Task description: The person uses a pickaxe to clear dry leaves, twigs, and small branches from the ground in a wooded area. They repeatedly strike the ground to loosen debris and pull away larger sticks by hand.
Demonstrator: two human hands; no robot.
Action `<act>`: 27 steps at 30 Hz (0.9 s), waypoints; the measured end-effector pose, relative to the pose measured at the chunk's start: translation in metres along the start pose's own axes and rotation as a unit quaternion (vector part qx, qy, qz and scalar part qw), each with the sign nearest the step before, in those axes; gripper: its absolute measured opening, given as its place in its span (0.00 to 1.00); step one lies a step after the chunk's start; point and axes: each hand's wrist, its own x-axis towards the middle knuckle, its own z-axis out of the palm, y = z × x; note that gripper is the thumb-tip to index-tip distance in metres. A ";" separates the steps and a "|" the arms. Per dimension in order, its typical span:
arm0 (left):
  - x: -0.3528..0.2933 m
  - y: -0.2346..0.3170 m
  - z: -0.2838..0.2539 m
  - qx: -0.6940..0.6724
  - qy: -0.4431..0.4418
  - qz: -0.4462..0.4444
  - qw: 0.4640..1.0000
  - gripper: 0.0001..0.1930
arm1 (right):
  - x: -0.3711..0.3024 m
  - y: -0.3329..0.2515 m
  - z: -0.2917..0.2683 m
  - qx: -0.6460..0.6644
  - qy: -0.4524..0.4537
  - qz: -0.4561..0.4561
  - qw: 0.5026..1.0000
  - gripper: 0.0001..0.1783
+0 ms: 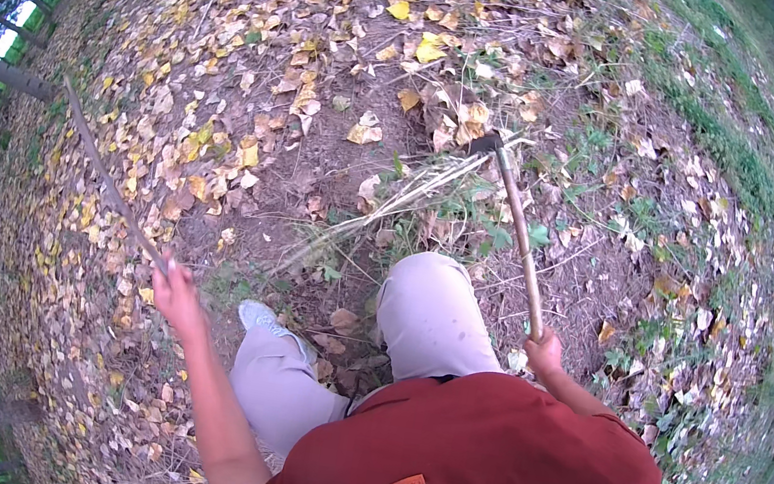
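Note:
A long thin stick [104, 172] slants up and away to the left from my left hand [179, 298], which is closed round its lower end. My right hand [545, 352] grips a wooden-handled tool [521, 238] near the handle's end. Its dark metal head [487, 143] points left, low over the leaves; whether it is a hoe or a sickle I cannot tell. Between the two hands, beyond my knee, a loose bundle of pale dry stalks [416, 186] lies on the ground. Its far end comes close to the metal head, but contact is unclear.
Fallen yellow and brown leaves [262, 70] cover much of the bare soil. Green weeds [574, 150] grow around the tool, and grass [728, 134] runs along the right. Tree trunks [4, 70] stand at the far left. My bent knee [433, 305] juts toward the stalks.

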 end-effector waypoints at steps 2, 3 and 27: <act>-0.006 0.031 0.038 -0.067 -0.063 0.004 0.996 0.11 | -0.005 -0.042 0.010 0.103 -0.019 0.022 0.994 0.12; -0.011 0.040 0.054 -0.085 -0.091 0.000 0.992 0.11 | 0.001 -0.057 0.014 0.158 -0.019 0.001 0.987 0.11; -0.027 -0.054 0.082 0.176 -0.325 -0.087 0.925 0.13 | 0.040 -0.183 0.048 0.071 -0.190 -0.045 0.978 0.17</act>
